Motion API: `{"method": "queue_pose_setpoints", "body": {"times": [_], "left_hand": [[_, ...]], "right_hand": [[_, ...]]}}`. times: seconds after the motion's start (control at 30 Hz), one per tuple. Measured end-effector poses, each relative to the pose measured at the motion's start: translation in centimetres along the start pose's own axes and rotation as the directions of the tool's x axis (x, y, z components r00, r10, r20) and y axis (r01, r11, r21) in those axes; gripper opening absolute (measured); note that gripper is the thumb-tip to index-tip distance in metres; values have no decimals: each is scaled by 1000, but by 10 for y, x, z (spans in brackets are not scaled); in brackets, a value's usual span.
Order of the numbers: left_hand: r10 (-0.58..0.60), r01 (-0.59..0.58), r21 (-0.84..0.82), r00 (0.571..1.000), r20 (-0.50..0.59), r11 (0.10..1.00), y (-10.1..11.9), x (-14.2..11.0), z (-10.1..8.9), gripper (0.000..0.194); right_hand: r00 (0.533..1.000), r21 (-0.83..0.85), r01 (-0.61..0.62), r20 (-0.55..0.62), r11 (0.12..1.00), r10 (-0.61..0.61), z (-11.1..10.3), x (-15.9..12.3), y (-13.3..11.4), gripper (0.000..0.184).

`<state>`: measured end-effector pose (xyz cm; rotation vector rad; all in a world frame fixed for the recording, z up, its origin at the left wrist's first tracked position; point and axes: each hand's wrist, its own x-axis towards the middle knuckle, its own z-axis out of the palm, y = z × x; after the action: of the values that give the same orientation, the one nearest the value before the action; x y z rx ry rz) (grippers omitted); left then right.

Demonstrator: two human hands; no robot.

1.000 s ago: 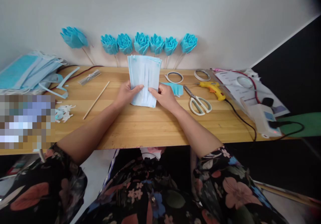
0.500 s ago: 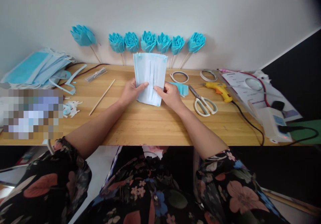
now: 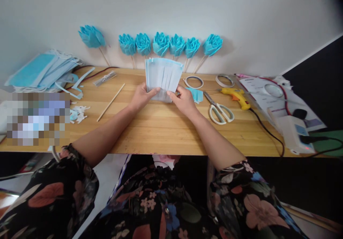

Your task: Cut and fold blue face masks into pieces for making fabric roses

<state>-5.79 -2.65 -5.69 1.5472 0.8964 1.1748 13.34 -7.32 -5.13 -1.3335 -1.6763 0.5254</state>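
Note:
Both my hands grip a small stack of pale blue pleated face masks (image 3: pixel 164 75), held up over the middle of the table. No ear loops show on the stack. My left hand (image 3: pixel 143 96) pinches its left edge, thumb across the front. On the right edge, my right hand (image 3: pixel 183 98) does the same; the fingers behind the stack are hidden. Just right of that hand lie cut blue pieces (image 3: pixel 197 95) and white-handled scissors (image 3: pixel 218 108). A thin wooden stick (image 3: pixel 110 102) lies to the left of my left hand.
Several blue flowers on sticks (image 3: pixel 161 43) lean on the wall behind. Whole masks (image 3: pixel 40 69) are piled at the left, near white scraps (image 3: pixel 78 114). Rightward are tape rolls (image 3: pixel 194 82), a yellow glue gun (image 3: pixel 237 96), papers (image 3: pixel 257 92) and a white power box (image 3: pixel 294 135) with cords.
The stack's upper edge has tipped back and fanned wider, so its lower edge sits higher in view. Both hands keep their hold. The whole view has shifted slightly.

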Motion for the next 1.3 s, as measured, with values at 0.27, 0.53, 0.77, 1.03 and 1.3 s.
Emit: {"method": "queue_pose_setpoints", "body": {"times": [0.27, 0.53, 0.77, 1.03, 1.3], "left_hand": [[-37, 37, 5, 999, 25, 999, -3, -1, 0, 46], [48, -48, 0, 997, -56, 999, -6, 2, -1, 52], [37, -27, 76, 990, -138, 997, -11, 11, -10, 43], [11, 15, 131, 981, -193, 991, -16, 15, -17, 33], [-6, 29, 100, 975, -223, 995, -29, 25, -23, 34]], "right_hand": [[1000, -39, -15, -6, 999, 14, -1, 1, -3, 24], [1000, -32, -8, -29, 999, 8, -1, 0, -6, 27], [999, 20, 17, -47, 1000, -16, -20, 8, 1, 38], [984, -127, -81, -170, 989, 58, -67, 32, 13, 29], [962, -690, 0, 198, 724, 189, -84, 8, -5, 38]]}}
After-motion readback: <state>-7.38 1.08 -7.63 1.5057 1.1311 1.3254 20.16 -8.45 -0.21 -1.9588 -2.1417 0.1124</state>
